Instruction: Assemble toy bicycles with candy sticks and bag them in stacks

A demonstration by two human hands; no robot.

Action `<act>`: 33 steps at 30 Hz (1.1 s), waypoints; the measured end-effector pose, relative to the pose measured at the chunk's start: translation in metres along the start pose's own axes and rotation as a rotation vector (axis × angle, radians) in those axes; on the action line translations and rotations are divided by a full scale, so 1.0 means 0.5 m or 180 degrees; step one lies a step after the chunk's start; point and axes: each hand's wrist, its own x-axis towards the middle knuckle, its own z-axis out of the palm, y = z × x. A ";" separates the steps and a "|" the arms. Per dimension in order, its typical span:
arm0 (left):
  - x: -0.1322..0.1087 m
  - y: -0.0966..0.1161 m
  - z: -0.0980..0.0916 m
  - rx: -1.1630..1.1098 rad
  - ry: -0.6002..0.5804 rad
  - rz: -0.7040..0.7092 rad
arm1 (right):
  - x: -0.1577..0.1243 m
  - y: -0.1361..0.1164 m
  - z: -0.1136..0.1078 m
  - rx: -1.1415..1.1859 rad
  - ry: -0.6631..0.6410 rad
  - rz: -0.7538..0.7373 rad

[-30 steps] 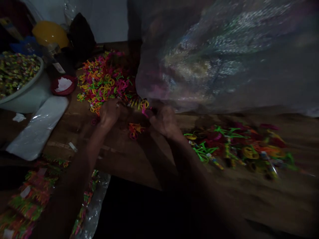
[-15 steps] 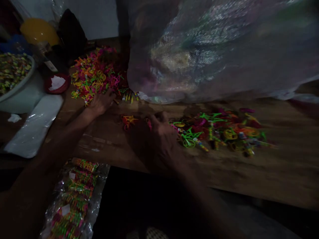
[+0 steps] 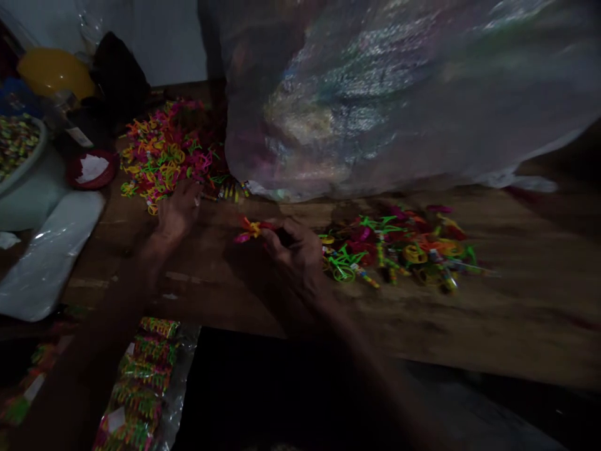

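Observation:
My right hand (image 3: 297, 247) pinches a small bunch of plastic toy pieces (image 3: 253, 229), orange, yellow, red and pink, just above the wooden table. At the near edge of a heap of bright plastic toys (image 3: 164, 150) is my left hand (image 3: 179, 210), its fingers curled together; what they hold is too dark to make out. To the right of my right hand lies a loose spread of similar toys (image 3: 380, 241), among them a green toy bicycle (image 3: 345, 262). Several yellow-green candy-like tubes (image 3: 235, 191) lie beyond my left hand.
A large filled plastic bag (image 3: 347, 106) takes up the back of the wooden table (image 3: 469, 332). At left are a tub of small wrapped pieces (image 3: 32, 194), a red dish with white paper (image 3: 96, 178) and flat clear bags (image 3: 51, 257). Packed strips of toys (image 3: 141, 376) hang below the front edge.
My right hand has lifted the orange and pink pieces off the table and turned toward the left. My left hand stays by the heap. The whole view has shifted slightly.

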 end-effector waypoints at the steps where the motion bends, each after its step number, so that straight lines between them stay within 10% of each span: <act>1: -0.013 0.008 0.001 -0.0100 0.0111 0.0087 | 0.000 0.003 0.003 0.0153 0.0093 0.0067; 15: -0.153 0.102 0.118 -0.2314 -0.0576 -0.1201 | 0.010 -0.008 0.007 0.2769 0.0014 0.1750; 24: -0.161 0.080 0.083 -0.2500 -0.0478 -0.1488 | -0.015 -0.026 0.003 0.1225 -0.0691 0.0829; 33: -0.123 0.018 0.040 -0.2905 0.0769 -0.1556 | 0.146 -0.047 0.095 -0.2042 -0.0902 0.0341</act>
